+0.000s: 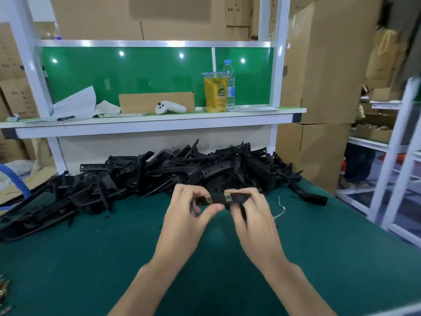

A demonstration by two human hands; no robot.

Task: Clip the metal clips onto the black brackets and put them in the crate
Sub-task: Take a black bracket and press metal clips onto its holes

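Note:
Both my hands hold one black bracket point(218, 200) above the green table, just in front of the pile. My left hand point(185, 215) pinches its left end and my right hand point(252, 213) grips its right end. Two brass-coloured metal clips sit on the bracket, one point(208, 199) by my left fingers and one point(227, 196) by my right fingers. A big heap of loose black brackets point(159, 176) lies across the back of the table. Several loose metal clips point(4, 290) lie at the table's left front edge. No crate is in view.
The green table point(91, 258) has a single bracket point(307, 195) and a thin white wire point(281, 208) to the right of my hands. A shelf above holds a yellow drink cup point(215, 92), a water bottle point(230, 83), a white controller point(169, 107) and papers. Cardboard boxes stand right.

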